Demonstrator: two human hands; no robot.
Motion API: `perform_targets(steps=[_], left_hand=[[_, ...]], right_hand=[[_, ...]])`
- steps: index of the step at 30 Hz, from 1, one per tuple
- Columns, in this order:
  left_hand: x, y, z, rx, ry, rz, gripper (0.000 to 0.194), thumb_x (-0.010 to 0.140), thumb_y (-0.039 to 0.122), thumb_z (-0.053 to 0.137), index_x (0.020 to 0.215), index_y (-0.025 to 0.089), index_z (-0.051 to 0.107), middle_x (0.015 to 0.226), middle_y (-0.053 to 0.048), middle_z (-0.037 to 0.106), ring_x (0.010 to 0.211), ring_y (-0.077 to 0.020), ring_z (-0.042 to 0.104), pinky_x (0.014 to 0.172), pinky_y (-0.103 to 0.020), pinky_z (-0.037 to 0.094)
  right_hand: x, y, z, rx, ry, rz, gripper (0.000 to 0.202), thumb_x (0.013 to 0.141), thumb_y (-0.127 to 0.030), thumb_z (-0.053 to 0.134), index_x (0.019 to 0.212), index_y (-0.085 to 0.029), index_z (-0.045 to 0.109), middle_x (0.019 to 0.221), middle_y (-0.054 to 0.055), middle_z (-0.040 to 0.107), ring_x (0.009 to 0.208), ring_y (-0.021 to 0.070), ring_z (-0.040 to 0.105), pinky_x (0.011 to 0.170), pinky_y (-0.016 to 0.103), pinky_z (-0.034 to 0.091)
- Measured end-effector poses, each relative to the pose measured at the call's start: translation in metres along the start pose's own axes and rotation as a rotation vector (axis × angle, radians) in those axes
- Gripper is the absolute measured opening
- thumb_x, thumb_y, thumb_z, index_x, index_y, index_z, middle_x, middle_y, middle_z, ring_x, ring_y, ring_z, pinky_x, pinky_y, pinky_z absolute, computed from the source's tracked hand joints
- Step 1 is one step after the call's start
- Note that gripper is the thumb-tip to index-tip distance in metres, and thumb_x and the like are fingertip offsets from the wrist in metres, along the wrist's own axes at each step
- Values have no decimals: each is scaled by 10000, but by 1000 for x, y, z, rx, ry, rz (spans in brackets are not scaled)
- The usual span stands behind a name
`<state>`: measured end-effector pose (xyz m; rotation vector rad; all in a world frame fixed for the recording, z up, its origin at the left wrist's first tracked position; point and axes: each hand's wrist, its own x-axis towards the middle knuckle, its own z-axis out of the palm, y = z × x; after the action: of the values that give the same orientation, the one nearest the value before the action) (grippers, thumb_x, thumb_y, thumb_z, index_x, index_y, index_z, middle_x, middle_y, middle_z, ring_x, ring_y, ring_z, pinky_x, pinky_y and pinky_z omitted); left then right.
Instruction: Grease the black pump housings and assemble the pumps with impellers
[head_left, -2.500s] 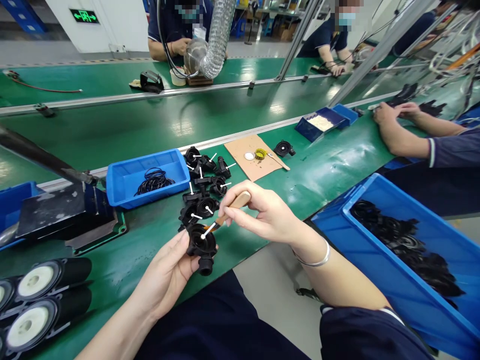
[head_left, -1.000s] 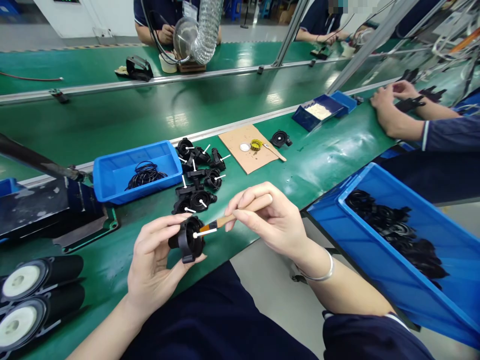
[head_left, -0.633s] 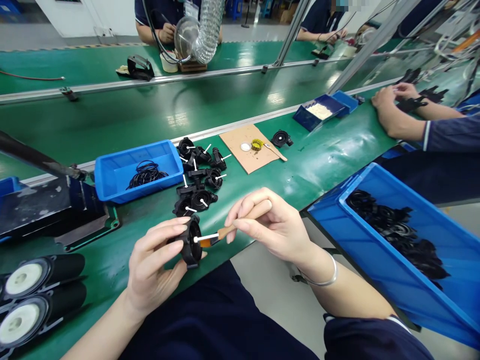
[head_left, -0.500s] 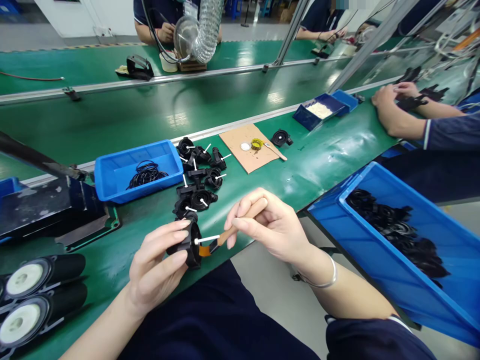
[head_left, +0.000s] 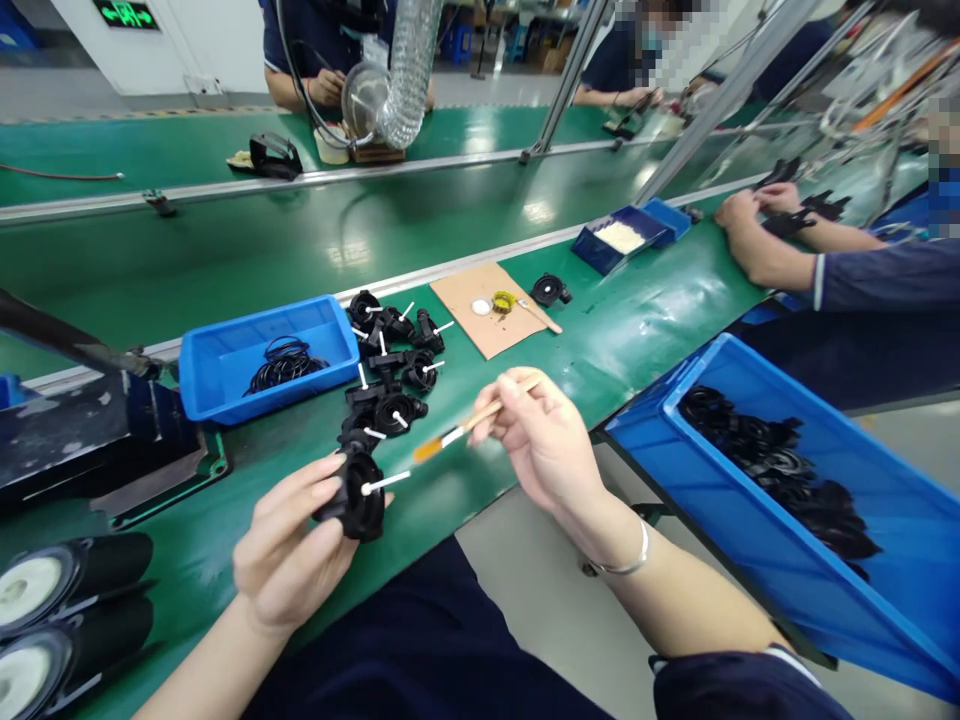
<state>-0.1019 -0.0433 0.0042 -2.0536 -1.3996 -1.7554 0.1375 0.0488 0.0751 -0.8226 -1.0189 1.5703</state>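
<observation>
My left hand [head_left: 296, 545] grips a round black plastic housing [head_left: 352, 510], its open face turned to the right. A thin white pin [head_left: 390, 481] sticks out from the housing's middle. In my right hand [head_left: 544, 435] is a small paintbrush [head_left: 487, 408], pinched by its wooden handle. The brush's orange bristles point left, a little above the pin's tip and apart from the housing. Behind my left hand, several similar black housings with white pins [head_left: 396, 412] lie in a cluster on the green bench [head_left: 480, 470].
A blue tray [head_left: 193, 372] holds black rings. On a cardboard sheet [head_left: 469, 320] are a small yellow container [head_left: 504, 301] and another brush [head_left: 541, 318]. A blue bin [head_left: 637, 440] of black parts stands at right. Co-workers' hands [head_left: 742, 215] work at the far right.
The brush has come out of the black housing and risen up and to the right. My left hand has shifted slightly left, turning the housing's open face more towards me.
</observation>
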Motion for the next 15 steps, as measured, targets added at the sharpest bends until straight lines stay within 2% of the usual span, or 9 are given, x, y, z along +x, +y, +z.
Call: perform_targets(steps=[2, 4, 5, 7, 9, 12, 15], left_hand=[[4, 9, 5, -52, 18, -51, 617, 548, 48, 907, 1055, 238, 613, 1098, -32, 637, 996, -267, 724, 828, -456, 660], [0, 13, 8, -174, -1, -297, 720, 597, 85, 895, 1226, 234, 576, 1179, -78, 604, 1043, -268, 711, 890, -444, 642], [-3, 14, 10, -241, -1, -438, 725, 626, 111, 884, 1264, 230, 560, 1206, -96, 587, 1071, -270, 701, 920, -442, 627], [-12, 13, 12, -328, -7, -635, 675, 664, 158, 868, 1262, 219, 561, 1232, -116, 573, 1124, -275, 675, 968, -438, 595], [-19, 12, 13, -358, -17, -725, 627, 676, 196, 868, 1231, 211, 575, 1240, -124, 575, 1146, -283, 663, 991, -434, 577], [-24, 10, 14, -334, -72, -776, 567, 699, 251, 860, 1202, 215, 603, 1237, -121, 587, 1121, -289, 677, 977, -421, 590], [-27, 9, 16, -309, -130, -775, 533, 722, 268, 844, 1205, 232, 622, 1235, -111, 597, 1115, -290, 684, 961, -396, 604]], right_hand=[[30, 5, -28, -122, 192, -246, 199, 916, -365, 637, 963, -211, 519, 885, -11, 692, 695, 116, 712, 710, 285, 605], [64, 11, -63, -372, 358, -419, 240, 935, -434, 572, 1004, -208, 528, 938, 20, 692, 774, 133, 721, 798, 329, 608], [79, 13, -81, -440, 387, -451, 262, 934, -447, 561, 999, -194, 542, 969, 47, 696, 815, 146, 724, 834, 348, 600], [103, 20, -111, -559, 408, -496, 305, 921, -465, 568, 990, -168, 587, 958, 81, 706, 860, 171, 719, 868, 371, 588], [117, 28, -132, -680, 391, -534, 315, 890, -461, 616, 968, -157, 645, 994, 112, 717, 957, 208, 703, 937, 403, 560], [124, 40, -146, -871, 336, -591, 258, 893, -412, 626, 957, -173, 701, 1079, 127, 723, 1103, 243, 659, 1079, 449, 470], [127, 47, -151, -1018, 263, -625, 245, 957, -347, 536, 1016, -182, 706, 1145, 130, 713, 1171, 240, 634, 1132, 460, 424]])
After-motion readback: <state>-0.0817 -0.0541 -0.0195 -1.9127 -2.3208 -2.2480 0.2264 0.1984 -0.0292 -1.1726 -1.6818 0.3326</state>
